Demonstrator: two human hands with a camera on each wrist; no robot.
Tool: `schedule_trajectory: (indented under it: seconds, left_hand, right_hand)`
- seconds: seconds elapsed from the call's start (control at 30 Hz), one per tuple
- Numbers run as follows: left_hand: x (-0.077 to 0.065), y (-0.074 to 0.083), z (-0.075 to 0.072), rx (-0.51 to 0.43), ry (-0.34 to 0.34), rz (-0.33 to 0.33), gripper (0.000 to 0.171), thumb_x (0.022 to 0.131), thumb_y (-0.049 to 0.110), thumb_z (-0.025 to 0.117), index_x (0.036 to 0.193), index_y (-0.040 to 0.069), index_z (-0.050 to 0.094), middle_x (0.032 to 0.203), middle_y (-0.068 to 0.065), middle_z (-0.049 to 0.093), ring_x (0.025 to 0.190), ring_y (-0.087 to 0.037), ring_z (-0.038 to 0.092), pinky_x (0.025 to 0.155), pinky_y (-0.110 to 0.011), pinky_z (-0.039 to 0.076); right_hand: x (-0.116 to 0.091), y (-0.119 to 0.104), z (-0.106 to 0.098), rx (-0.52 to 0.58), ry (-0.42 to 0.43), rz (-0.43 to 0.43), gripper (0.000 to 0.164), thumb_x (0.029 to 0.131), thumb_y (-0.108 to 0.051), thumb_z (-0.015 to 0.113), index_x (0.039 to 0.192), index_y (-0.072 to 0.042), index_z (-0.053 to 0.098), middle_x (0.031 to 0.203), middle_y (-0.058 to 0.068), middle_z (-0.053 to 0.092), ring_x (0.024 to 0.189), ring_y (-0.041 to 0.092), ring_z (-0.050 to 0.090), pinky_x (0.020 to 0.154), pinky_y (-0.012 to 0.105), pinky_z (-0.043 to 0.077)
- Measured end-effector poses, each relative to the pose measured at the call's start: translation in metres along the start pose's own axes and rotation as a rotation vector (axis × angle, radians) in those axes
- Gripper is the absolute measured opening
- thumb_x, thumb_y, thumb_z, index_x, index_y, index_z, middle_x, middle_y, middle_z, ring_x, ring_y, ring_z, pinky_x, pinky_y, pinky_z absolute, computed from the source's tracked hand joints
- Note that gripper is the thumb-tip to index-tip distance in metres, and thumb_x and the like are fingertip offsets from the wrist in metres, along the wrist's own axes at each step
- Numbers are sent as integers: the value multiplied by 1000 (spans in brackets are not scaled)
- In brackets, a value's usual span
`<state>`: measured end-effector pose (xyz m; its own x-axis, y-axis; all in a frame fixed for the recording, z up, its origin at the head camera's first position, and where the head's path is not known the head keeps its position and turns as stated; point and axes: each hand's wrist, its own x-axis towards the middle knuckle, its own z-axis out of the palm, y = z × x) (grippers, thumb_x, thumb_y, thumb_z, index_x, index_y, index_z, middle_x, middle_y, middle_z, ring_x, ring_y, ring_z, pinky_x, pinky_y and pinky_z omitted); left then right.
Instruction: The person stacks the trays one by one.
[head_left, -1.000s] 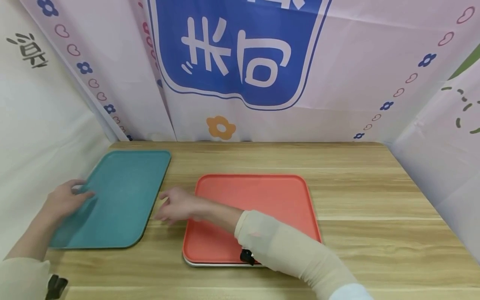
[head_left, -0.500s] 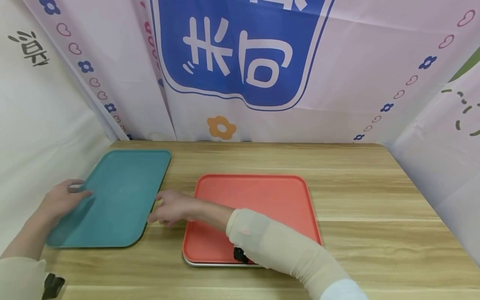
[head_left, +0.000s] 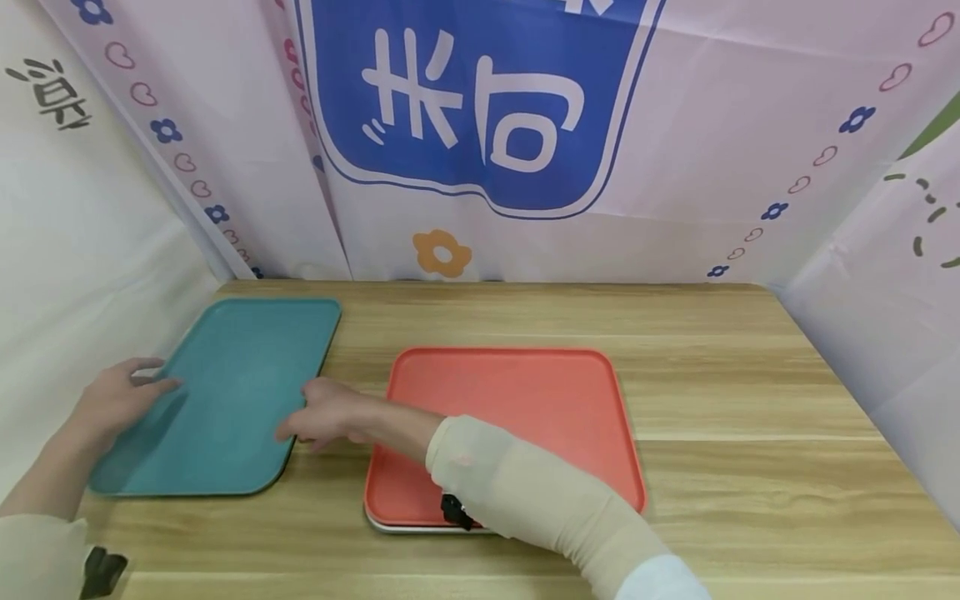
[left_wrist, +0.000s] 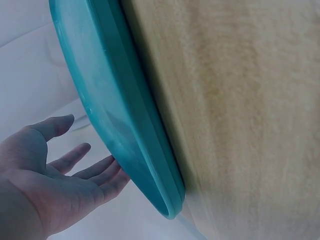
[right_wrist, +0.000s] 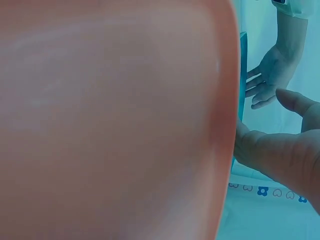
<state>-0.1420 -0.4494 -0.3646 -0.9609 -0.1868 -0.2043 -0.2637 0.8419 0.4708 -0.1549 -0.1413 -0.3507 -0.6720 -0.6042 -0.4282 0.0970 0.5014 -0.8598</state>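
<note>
A teal tray (head_left: pixel 232 392) lies flat on the left of the table. My left hand (head_left: pixel 118 398) is at its left edge, thumb stretched over the rim and apart from the fingers. In the left wrist view the fingertips of the left hand (left_wrist: pixel 55 185) meet the rim of the teal tray (left_wrist: pixel 120 100), the palm turned up. My right hand (head_left: pixel 328 414) reaches to the tray's right edge, its fingertips over or at the rim; whether they touch is unclear. The right wrist view shows that hand's thumb (right_wrist: pixel 295 102) held away, its fingers partly hidden.
A red tray (head_left: pixel 502 392) sits mid-table under my right forearm, with a pale rim (head_left: pixel 390 528) showing beneath it. The wooden table (head_left: pixel 750 400) is bounded by printed fabric walls (head_left: pixel 675 167) at the back and sides.
My right hand has moved left, from beside the teal tray to its right edge. My left hand has shifted slightly left. The trays have barely moved.
</note>
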Motion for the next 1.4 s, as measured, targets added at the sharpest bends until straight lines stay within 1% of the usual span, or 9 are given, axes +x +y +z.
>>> schedule_trajectory:
  seconds: [0.17, 0.3, 0.43, 0.5, 0.6, 0.77, 1.07, 1.23, 1.4]
  left_hand:
    - [1, 0, -1, 7, -6, -6, 72, 99, 41, 41, 136, -19, 25, 127, -49, 30, 110, -64, 35, 83, -68, 39]
    - [1, 1, -1, 4, -18, -3, 72, 99, 41, 40, 136, -19, 24, 127, -49, 29, 110, -64, 35, 83, -68, 39]
    - [1, 2, -2, -1, -31, -12, 73, 99, 42, 39, 137, -18, 23, 128, -50, 27, 111, -64, 34, 83, -68, 38]
    - [1, 2, -2, -4, -35, -16, 74, 99, 43, 39, 137, -18, 23, 128, -50, 26, 111, -64, 33, 84, -68, 38]
    - [1, 3, -3, -8, -37, -19, 74, 99, 43, 39, 137, -18, 23, 128, -50, 26, 112, -64, 32, 84, -68, 38]
    - [0, 4, -3, -27, -39, -20, 73, 99, 43, 39, 137, -18, 24, 129, -50, 24, 113, -64, 30, 85, -69, 36]
    - [3, 3, -4, -33, -1, -16, 71, 98, 43, 41, 134, -17, 29, 132, -48, 21, 115, -64, 27, 87, -69, 34]
    - [3, 0, -4, -33, 21, -20, 57, 98, 25, 43, 133, -18, 29, 126, -47, 29, 110, -62, 35, 81, -65, 41]
    - [3, -1, -5, -45, 20, -4, 52, 89, 7, 41, 132, -19, 28, 122, -48, 35, 105, -62, 41, 75, -62, 46]
  right_hand:
    - [3, 0, 0, -9, 38, 17, 78, 81, -23, 75, 145, -14, 33, 146, -9, 35, 95, 12, 60, 81, 25, 50]
    - [5, -2, 0, 47, 44, 16, 81, 80, -19, 75, 147, -11, 30, 145, -6, 36, 104, 12, 57, 72, 27, 54]
    - [6, -3, -1, 82, 35, 2, 76, 80, -16, 74, 143, -8, 34, 114, 0, 54, 85, 13, 59, 65, 27, 55]
    - [6, -3, -1, 105, 27, -2, 72, 80, -14, 74, 140, -6, 35, 97, 4, 53, 78, 15, 57, 65, 28, 56]
    - [6, -3, -2, 133, 13, -5, 70, 81, -12, 73, 139, -4, 35, 90, 6, 51, 77, 17, 55, 66, 30, 56]
    - [6, -3, -3, 152, 3, 4, 73, 81, -11, 73, 142, -6, 32, 94, 7, 51, 79, 18, 55, 67, 30, 56]
    - [7, -5, -5, 147, 5, -8, 77, 81, -12, 73, 144, -9, 30, 115, 5, 53, 78, 20, 59, 67, 30, 57]
    - [9, -6, -6, 170, -1, 5, 83, 80, -11, 74, 148, -13, 27, 125, 4, 51, 77, 21, 61, 66, 31, 57]
    - [12, -6, -9, 204, -10, 20, 85, 79, -8, 74, 148, -14, 26, 127, 6, 51, 77, 22, 62, 67, 32, 58]
